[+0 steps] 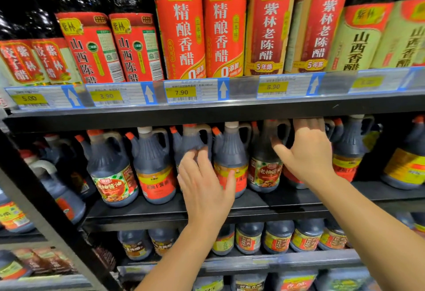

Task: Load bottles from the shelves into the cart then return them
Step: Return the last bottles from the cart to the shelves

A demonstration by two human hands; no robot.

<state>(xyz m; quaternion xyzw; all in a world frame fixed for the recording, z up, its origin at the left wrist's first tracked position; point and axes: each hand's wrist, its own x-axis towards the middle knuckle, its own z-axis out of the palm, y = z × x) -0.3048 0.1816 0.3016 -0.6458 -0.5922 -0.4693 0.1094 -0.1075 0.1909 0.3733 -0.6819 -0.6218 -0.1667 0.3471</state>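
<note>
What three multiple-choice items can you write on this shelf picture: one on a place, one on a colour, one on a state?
1. Where do the left hand and the right hand reach?
A) the top shelf of tall bottles
B) the middle shelf of handled jugs
C) the lowest shelf

2. What colour is the patch behind the price 7.90?
A) yellow
B) green
C) pink

3. How are the fingers of the left hand?
A) closed in a fist
B) spread and fairly straight
C) pinching a price tag

Answers:
1 B: both hands are in front of the handled jugs.
2 A: the patch is plainly yellow.
3 B: the fingers lie spread against a jug.
</note>
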